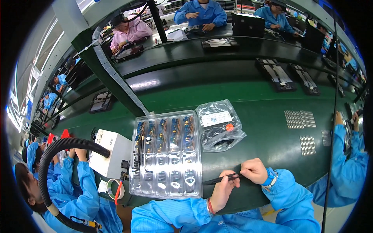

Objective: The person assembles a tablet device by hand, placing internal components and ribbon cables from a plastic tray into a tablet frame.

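Observation:
A pair of slim black tweezers [213, 181] lies level in front of me above the green bench, tips pointing left. My left hand [222, 195] grips it around the middle between thumb and fingers. At its other end, my right hand [254, 171] is closed in a fist with the thumb against the tool. Left of both hands sits a clear plastic tray [166, 154] with several compartments. Small blue and gold circuit parts fill its far rows; the near compartments glare with reflections. Beyond the tray's right side lies a clear plastic bag [221, 125] with a white label and dark contents.
A white box [110, 153] with a black corrugated hose [66, 143] and a tape roll [115, 189] stand left of the tray. Small metal parts in grids [308, 145] lie to the right. Device housings [275, 75] rest on the dark conveyor [175, 79]. Co-workers sit on both sides and opposite.

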The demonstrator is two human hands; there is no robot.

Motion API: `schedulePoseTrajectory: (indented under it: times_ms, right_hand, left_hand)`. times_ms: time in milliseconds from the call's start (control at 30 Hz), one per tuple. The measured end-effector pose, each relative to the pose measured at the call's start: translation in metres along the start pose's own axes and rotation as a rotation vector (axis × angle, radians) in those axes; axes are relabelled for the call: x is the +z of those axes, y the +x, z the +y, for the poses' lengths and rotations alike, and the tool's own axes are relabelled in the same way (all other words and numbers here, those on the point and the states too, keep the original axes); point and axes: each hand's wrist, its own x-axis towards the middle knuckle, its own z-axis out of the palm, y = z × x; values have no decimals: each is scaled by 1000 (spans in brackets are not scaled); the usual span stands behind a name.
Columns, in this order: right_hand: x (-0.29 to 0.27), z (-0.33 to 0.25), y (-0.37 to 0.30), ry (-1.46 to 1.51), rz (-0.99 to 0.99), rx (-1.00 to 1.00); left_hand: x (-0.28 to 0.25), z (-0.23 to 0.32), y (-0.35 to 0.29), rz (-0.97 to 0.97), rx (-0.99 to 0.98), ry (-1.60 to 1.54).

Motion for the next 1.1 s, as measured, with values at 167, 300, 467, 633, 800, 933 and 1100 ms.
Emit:
schedulePoseTrajectory:
  times_ms: [167, 300, 467, 633, 800, 933, 1100]
  right_hand:
    - [-1, -2, -1, 25, 7, 61]
    - [-4, 0, 1, 1, -79, -59]
    - [-5, -2, 1, 39, -130, -104]
    - [-4, -1, 0, 21, -106, -81]
    - [-3, 4, 0, 45, -11, 91]
    - [-2, 6, 0, 104, 8, 87]
    - [-1, 3, 1, 129, -11, 78]
  left_hand:
    - [9, 3, 1, 62, -16, 9]
    - [1, 5, 0, -72, -101, -83]
    - [0, 12, -3, -139, -150, 117]
    - [4, 11, -2, -121, -94, 263]
    - [8, 12, -2, -50, -61, 180]
    - [7, 12, -2, -49, -75, 183]
    - [6, 12, -3, -52, -80, 208]
